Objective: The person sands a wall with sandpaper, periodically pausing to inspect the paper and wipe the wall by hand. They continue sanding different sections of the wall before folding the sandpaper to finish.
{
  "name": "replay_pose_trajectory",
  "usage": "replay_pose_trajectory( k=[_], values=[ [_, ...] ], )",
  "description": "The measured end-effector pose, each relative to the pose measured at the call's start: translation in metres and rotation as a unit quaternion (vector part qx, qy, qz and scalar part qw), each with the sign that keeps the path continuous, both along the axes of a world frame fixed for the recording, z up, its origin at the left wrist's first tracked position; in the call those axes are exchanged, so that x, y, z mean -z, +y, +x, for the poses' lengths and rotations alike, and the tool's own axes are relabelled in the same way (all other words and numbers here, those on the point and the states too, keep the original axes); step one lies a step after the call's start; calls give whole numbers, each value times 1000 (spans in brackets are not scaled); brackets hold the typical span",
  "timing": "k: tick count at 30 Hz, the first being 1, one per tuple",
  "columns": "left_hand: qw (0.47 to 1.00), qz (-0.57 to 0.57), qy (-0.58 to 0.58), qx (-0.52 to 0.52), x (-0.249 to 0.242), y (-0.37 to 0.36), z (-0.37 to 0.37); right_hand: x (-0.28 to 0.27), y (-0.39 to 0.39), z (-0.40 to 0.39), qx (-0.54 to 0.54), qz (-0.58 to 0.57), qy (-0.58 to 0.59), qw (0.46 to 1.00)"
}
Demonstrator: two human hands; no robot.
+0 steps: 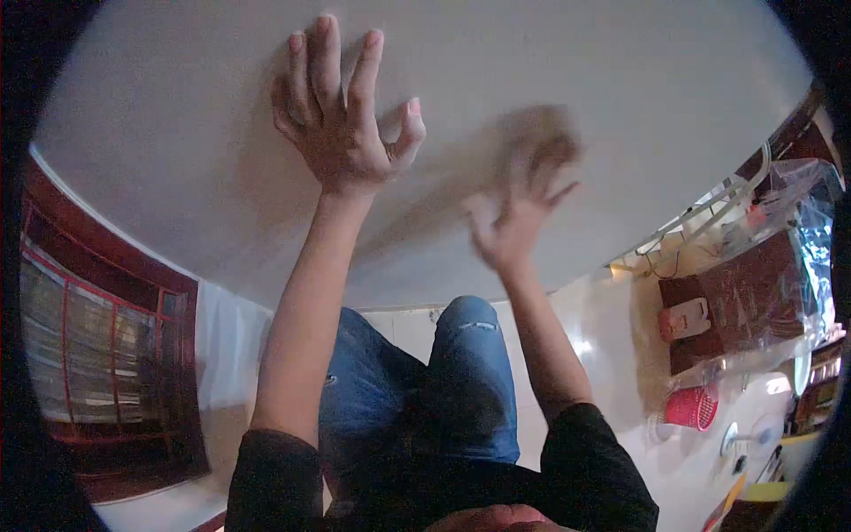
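Note:
My left hand (346, 133) is spread against a broad pale wall (443, 62), its back towards me and the fingertips at the surface. Nothing is in it. To its right and lower, my right hand (523, 208) is blurred by motion. Its thumb and fingers stand apart, with no object among them, and a dark shadow lies on the wall just above. Both forearms reach up from short black sleeves. Below them are my legs in blue jeans (465, 390), knees towards the wall.
A red-framed window with bars (115, 355) is at the left. On the right are a dark brown panel under clear plastic (745, 293), a pink basket (693, 408) and a white rail (700, 217). Pale floor tiles (408, 328) show by my knees.

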State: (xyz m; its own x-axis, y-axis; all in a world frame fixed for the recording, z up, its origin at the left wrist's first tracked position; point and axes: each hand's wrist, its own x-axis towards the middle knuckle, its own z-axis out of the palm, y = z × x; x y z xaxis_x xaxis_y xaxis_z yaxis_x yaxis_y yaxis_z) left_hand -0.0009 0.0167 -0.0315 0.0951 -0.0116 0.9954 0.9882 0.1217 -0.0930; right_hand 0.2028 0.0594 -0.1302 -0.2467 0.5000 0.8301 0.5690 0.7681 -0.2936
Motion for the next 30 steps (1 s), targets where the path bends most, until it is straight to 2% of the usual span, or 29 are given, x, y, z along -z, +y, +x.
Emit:
replay_pose_trajectory(
  k=[1, 4, 5, 6, 7, 8, 10, 11, 12, 13, 14, 16, 17, 18, 19, 20, 22, 23, 25, 26, 27, 28, 29, 30],
  values=[
    [1000, -3, 2, 0, 1, 0, -1, 9, -10, -2, -20, -5, -137, 990],
    [1000, -20, -4, -7, -2, -5, 5, 7, -2, -1, 48, 42, -205, 977],
    [999, -40, -5, -16, -4, -8, 7, 1, 5, -2, 47, -4, -101, 994],
    [999, -39, -14, -20, -5, -7, 7, -11, 9, -5, 43, -1, -110, 993],
    [1000, -19, 4, -5, -5, -7, 5, -21, 10, -10, 9, -25, 81, 996],
    [1000, -1, 26, 10, -7, -5, 4, -29, 12, -15, -25, -51, 272, 961],
    [1000, 1, 18, 10, -8, -3, 5, -20, 9, -27, 9, -35, 256, 966],
    [1000, 1, 11, 14, -8, -3, 5, -14, -3, -28, -3, 17, 75, 997],
    [1000, 2, 13, 15, -8, -4, 6, -9, -12, -28, -14, 67, -110, 992],
    [1000, -9, 3, 14, -8, -7, 6, -4, -11, -26, -21, 87, -155, 984],
    [1000, -20, -9, 10, -6, -8, 5, -5, -6, -20, -26, 90, -158, 983],
    [1000, -16, -13, -3, -4, -5, 3, -16, 5, -7, 136, 23, -181, 974],
    [1000, -14, -11, -8, -2, -6, 1, -20, 6, -9, 126, 26, -188, 974],
    [1000, -13, -16, -17, -2, -9, 0, -27, 7, -11, 85, -5, -23, 996],
    [999, -30, -26, -11, -1, -10, -1, -31, 7, -15, 43, -37, 143, 988],
    [998, -47, -32, -1, 0, -11, -2, -28, 3, -20, 38, -35, 142, 988],
    [998, -45, -33, -1, 0, -11, -3, -10, -11, -24, 45, 57, -94, 993],
    [998, -50, -34, 2, 0, -11, -3, -4, -11, -19, 45, 58, -94, 993],
    [998, -53, -39, -1, 1, -13, -3, 0, -8, -9, 105, 115, -253, 955],
    [998, -54, -35, 6, 1, -13, -5, -3, -2, -6, 98, 119, -257, 954],
    [998, -57, -33, 11, 1, -14, -5, -12, 3, -4, 95, 34, -107, 989],
    [998, -56, -39, 4, 4, -15, -5, -20, 5, -4, 90, -54, 45, 993],
    [997, -51, -57, 10, 4, -15, -5, -29, 6, -8, 95, -57, 111, 988],
    [996, -47, -71, 20, 4, -15, -5, -27, 4, -11, 94, -59, 114, 987]
  ],
)
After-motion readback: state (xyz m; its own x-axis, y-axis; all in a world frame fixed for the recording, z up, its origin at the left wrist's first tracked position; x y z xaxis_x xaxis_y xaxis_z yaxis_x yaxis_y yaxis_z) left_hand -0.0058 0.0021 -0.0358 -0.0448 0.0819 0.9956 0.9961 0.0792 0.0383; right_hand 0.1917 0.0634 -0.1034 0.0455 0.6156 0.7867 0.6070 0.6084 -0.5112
